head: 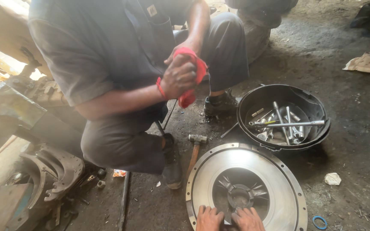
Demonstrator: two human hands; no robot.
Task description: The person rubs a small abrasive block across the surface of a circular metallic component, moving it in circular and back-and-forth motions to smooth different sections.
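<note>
Both hands, left hand [209, 218] and right hand [247, 218], are lying flat with fingers spread on the near rim of the round metal clutch plate [279, 188], gripping nothing; it is lying on the floor [356, 141], its hub just beyond the fingertips.

— Where are the wearer's hands?

— Low at the near edge, side by side. The left hand [209, 218] lies flat, fingers spread and pointing away, palm down.

— And the other?

— The right hand [248, 218] is just beside it, nearly touching, also flat with fingers splayed (wrists and forearms are cut off below). Neither grips anything; both press downward.
</note>
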